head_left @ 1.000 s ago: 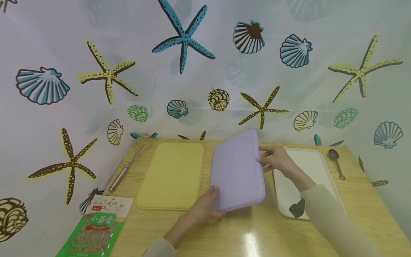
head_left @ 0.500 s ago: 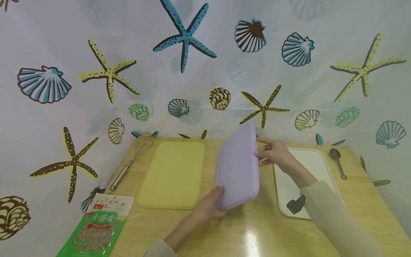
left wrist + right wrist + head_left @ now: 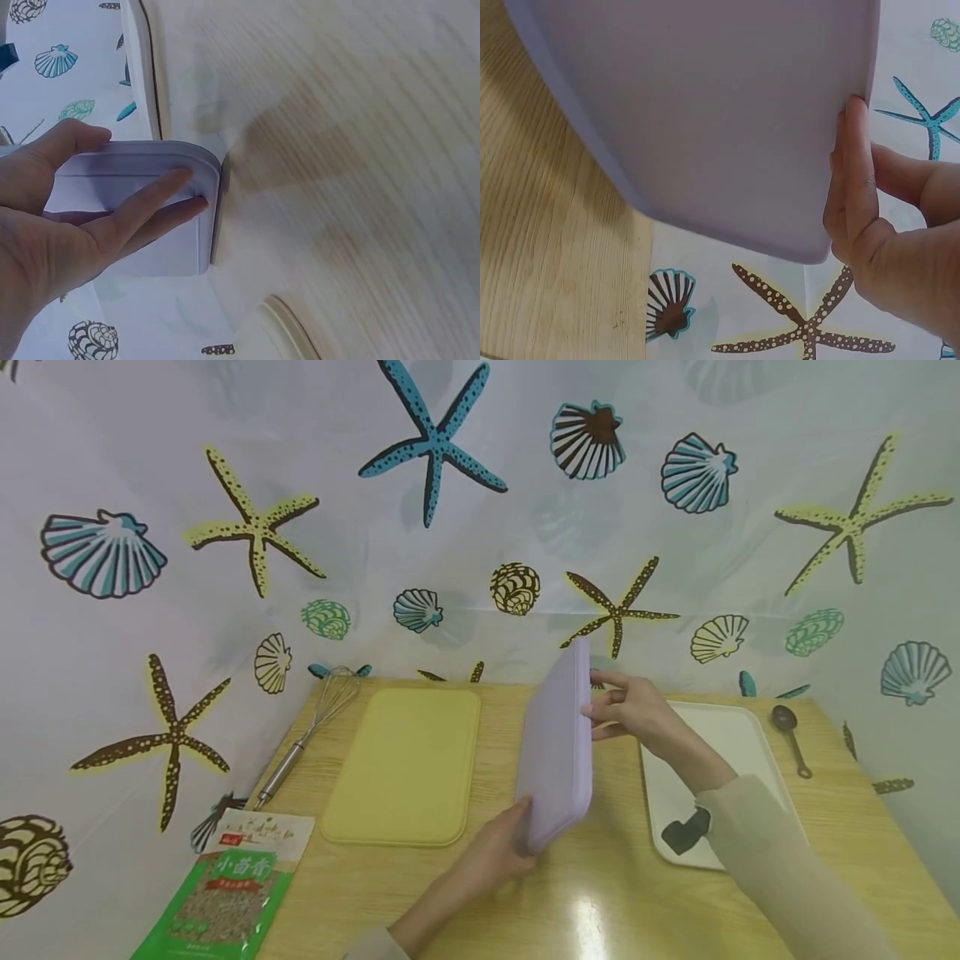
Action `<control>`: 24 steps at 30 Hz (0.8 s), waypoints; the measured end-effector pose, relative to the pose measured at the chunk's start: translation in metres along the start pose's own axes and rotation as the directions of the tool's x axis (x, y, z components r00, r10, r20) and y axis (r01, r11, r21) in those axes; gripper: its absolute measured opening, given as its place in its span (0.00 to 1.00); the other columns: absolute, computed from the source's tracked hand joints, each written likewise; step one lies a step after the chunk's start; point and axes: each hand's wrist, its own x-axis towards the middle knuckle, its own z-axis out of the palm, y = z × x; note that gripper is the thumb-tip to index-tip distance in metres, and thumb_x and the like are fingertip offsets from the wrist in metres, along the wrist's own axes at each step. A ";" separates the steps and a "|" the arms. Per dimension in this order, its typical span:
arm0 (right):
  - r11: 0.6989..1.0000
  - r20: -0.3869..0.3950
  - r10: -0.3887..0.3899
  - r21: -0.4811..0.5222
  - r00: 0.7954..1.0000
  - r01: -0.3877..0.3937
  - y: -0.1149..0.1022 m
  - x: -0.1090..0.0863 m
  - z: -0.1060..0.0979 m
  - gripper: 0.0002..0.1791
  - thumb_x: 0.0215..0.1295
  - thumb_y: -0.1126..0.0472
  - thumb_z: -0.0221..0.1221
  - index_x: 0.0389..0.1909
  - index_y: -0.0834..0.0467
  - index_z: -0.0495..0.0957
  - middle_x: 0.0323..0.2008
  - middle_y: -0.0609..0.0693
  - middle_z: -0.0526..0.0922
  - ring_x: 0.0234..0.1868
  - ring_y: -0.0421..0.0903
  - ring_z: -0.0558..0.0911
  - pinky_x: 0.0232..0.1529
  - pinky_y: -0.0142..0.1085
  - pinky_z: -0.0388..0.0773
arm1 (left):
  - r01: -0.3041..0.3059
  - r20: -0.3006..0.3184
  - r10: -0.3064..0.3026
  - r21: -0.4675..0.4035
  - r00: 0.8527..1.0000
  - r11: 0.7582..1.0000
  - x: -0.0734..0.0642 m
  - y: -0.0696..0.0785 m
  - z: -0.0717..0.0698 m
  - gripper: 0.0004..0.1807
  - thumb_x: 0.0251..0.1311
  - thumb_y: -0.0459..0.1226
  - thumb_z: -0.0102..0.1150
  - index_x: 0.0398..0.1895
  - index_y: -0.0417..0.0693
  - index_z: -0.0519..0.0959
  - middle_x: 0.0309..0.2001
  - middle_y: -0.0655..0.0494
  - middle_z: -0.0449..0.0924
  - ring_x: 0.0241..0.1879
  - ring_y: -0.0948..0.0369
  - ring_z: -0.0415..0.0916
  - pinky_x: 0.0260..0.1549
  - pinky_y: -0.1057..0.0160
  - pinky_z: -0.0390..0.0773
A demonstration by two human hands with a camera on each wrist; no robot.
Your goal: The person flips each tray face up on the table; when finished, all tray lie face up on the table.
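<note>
Tray (image 3: 553, 747) (lilac) between both hands (image 3: 501, 847) (image 3: 630, 712)

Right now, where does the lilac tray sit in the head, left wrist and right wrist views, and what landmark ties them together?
Head: the lilac tray is just right of centre, tilted up between both hands.
Left wrist: left of centre, partly covered by the left hand.
Right wrist: upper middle, cut off at the top, right hand at its right edge.
Shared landmark: shell-printed cloth.
</note>
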 end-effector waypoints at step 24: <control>0.994 0.060 0.007 0.108 0.998 -0.013 -0.014 -0.002 0.016 0.43 0.63 0.72 0.60 0.75 0.60 0.48 0.33 0.54 0.81 0.38 0.47 0.83 0.49 0.51 0.80 | -0.052 -0.005 0.052 -0.146 0.999 0.988 -0.001 0.021 0.001 0.54 0.42 0.23 0.63 0.74 0.32 0.44 0.67 0.29 0.59 0.49 0.38 0.77 0.38 0.66 0.83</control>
